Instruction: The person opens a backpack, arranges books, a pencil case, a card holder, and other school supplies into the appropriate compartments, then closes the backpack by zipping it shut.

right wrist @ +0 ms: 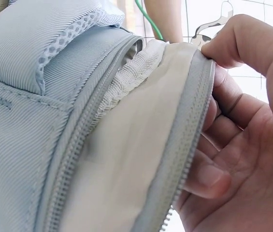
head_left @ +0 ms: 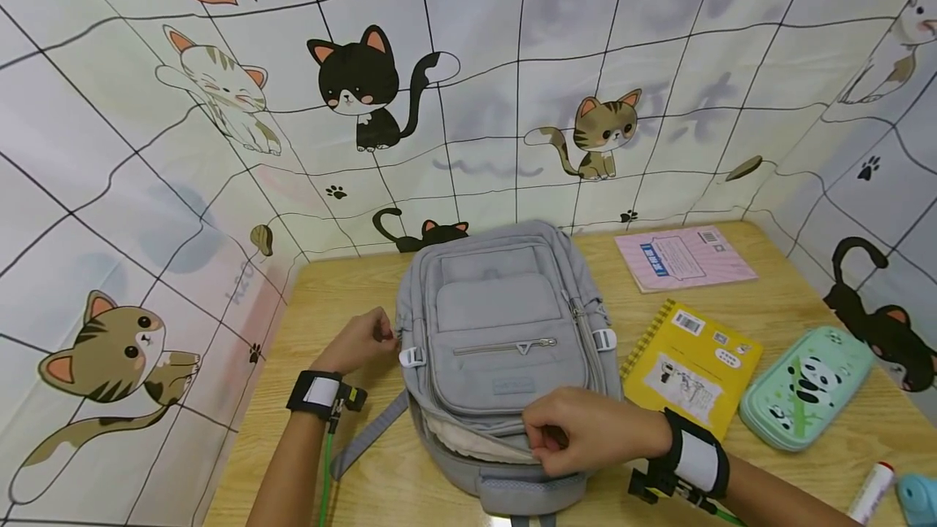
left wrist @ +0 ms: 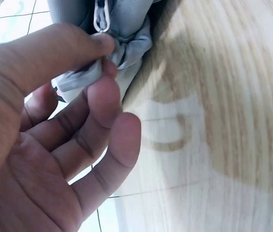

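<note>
A grey backpack lies on its back on the wooden table, top handle toward me. Its main compartment gapes at the near end, showing cream lining between two rows of zipper teeth. My left hand is at the bag's left side; in the left wrist view its thumb and index finger pinch the zipper pull, the other fingers loosely bent. With thumb and fingers, my right hand grips the front panel's zippered edge and holds it away from the back part.
Right of the bag lie a yellow spiral notebook, a pink booklet and a green panda pencil case. A marker and a blue object are at the near right. A grey strap sticks out left. Cat-print cloth walls surround the table.
</note>
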